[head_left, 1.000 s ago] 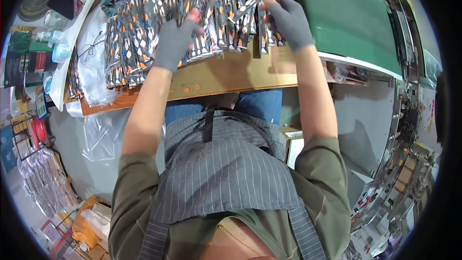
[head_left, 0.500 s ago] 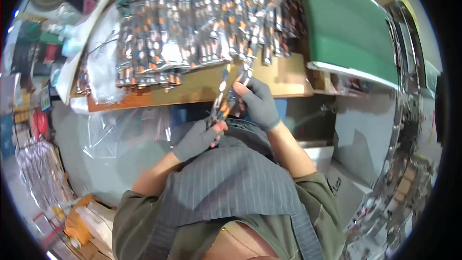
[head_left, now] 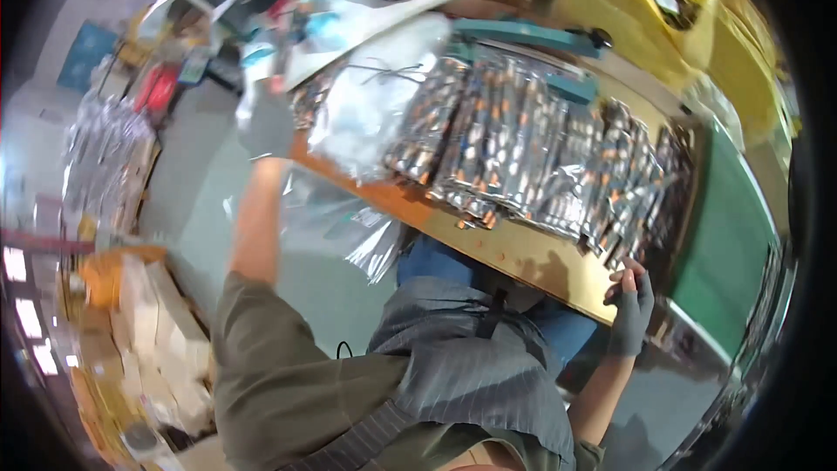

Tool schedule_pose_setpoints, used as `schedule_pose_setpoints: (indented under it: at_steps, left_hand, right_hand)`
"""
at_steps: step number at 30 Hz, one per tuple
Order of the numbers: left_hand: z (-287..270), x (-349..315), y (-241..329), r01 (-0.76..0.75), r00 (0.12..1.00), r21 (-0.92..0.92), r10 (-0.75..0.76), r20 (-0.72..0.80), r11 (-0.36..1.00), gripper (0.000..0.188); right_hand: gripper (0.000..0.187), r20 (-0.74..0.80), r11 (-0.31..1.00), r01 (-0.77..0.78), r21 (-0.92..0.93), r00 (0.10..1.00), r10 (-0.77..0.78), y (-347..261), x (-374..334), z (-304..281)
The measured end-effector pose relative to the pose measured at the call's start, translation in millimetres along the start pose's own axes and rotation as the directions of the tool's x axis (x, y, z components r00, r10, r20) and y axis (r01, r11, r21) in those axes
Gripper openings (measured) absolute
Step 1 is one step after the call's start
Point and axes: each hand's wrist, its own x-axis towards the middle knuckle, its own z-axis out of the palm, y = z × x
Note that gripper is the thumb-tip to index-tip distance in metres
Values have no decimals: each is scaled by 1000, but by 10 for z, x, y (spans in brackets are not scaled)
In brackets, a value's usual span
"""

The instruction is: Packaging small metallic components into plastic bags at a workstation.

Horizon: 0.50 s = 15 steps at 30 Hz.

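Note:
My left hand (head_left: 267, 126), in a grey glove with bare fingertips, stretches out to the far left beside the white side table (head_left: 349, 45). Its fingers are smeared by motion, and a whitish, bluish blurred item (head_left: 255, 70) shows at them; whether I hold it is unclear. My right hand (head_left: 631, 310), gloved the same way, is at the right front edge of the wooden workbench (head_left: 558, 277). Its fingers are loosely bent and apart, with nothing visible in them. Just beyond lie long, shiny clear-wrapped packets (head_left: 506, 135), patterned dark, orange and white, side by side in rows.
A clear plastic bag pile (head_left: 375, 105) lies left of the packets, and a teal tool-like bar (head_left: 523, 33) behind them. A green panel (head_left: 728, 235) bounds the right side. Yellow bags (head_left: 602, 0) stand at the back. Loose clear bags (head_left: 349, 218) hang below the front edge.
The view has turned left. My hands, together on patterned strips before, are now far apart: the left has swung out to the far left, the right has let go and rests near the packets.

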Motion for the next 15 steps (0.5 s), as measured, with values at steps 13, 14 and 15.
schedule_pose_setpoints:
  at_steps: [13, 14, 15]
  left_hand:
    - [383, 803, -301, -201, 977, 444, 145, 158, 873, 53]
    - [307, 748, 44, -276, 960, 153, 266, 84, 949, 48]
    - [251, 631, 389, -351, 936, -142, 351, -25, 925, 45]
  right_hand:
    - [96, -348, 670, -76, -739, 894, -283, -258, 1354, 248]
    - [106, -376, 571, -154, -806, 878, -295, -196, 1643, 186]
    - [116, -398, 463, -227, -857, 863, -313, -111, 1900, 140]
